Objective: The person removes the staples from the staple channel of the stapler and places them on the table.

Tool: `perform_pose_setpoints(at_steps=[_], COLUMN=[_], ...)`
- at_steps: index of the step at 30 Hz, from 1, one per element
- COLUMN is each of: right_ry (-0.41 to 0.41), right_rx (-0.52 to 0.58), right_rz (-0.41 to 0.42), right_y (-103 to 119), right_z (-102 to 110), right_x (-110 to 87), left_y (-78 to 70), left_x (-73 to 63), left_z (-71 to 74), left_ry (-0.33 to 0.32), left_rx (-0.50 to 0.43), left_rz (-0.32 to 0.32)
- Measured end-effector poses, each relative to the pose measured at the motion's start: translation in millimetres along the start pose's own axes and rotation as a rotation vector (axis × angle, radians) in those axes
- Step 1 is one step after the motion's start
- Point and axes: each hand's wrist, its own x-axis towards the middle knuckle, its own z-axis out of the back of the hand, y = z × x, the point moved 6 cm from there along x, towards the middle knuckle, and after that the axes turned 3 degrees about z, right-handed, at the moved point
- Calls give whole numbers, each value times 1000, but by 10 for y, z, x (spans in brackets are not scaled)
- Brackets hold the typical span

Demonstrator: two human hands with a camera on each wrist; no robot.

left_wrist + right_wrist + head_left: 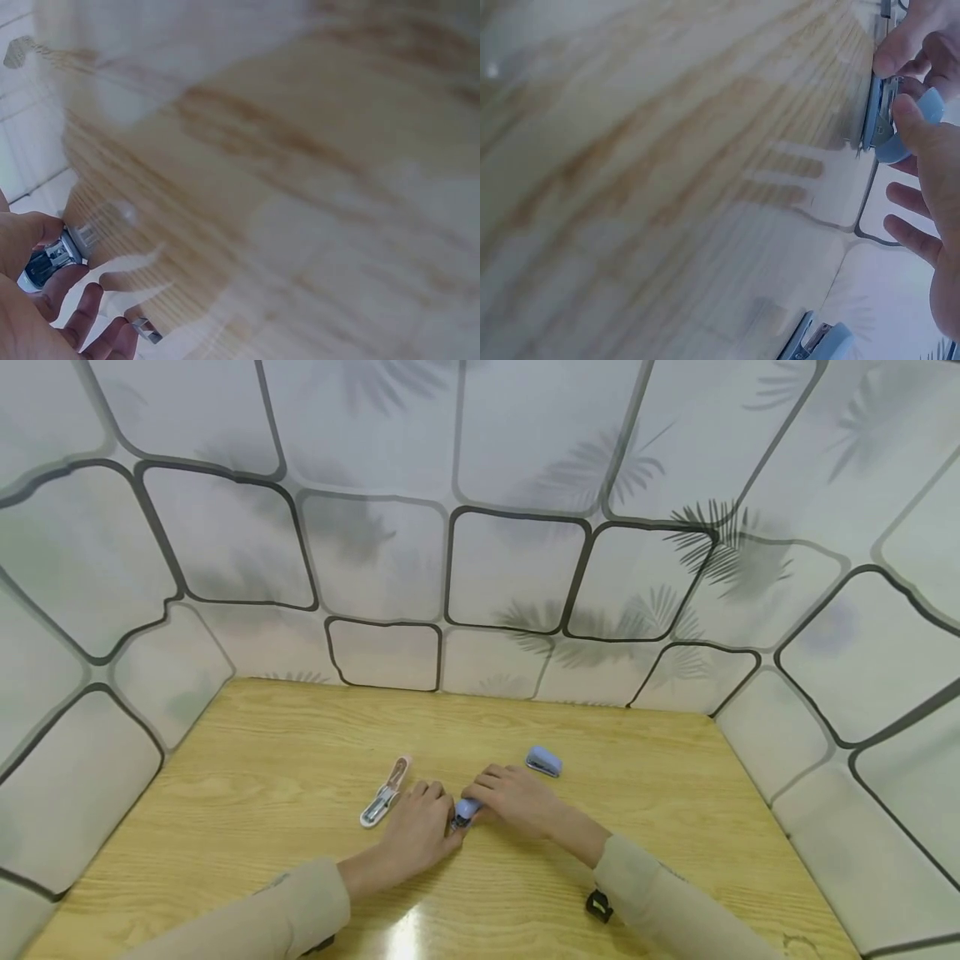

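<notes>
A small light-blue stapler (468, 808) is between the two hands, close over the table. My left hand (420, 825) pinches its metal front end between thumb and fingers, as the left wrist view of the stapler (51, 262) shows. My right hand (522, 800) grips the blue top cover (932, 105), which stands raised from the base in the right wrist view. Left of the left hand lies a white stapler (379, 803), unfolded flat with its metal inside showing. A second blue stapler (543, 762) lies beyond the right hand.
The wood-grain table (285, 752) is glossy and reflects light at the front. Pale patterned walls (510, 577) enclose its back and both sides. A black strap piece (598, 906) hangs at the right sleeve.
</notes>
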Motion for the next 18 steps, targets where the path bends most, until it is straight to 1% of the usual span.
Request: perform_pose_setpoints(at_steps=[10, 14, 18], right_ry=[-14, -21, -48], right_rx=[-15, -38, -77], right_rz=[26, 30, 35], right_y=[-4, -13, -32], right_z=[73, 101, 148], right_x=[-23, -25, -30], left_y=[-3, -6, -8], left_x=[-3, -4, -5], left_z=[9, 17, 20], left_ry=[-6, -5, -10], left_rx=[3, 5, 5], left_rz=[-18, -25, -28])
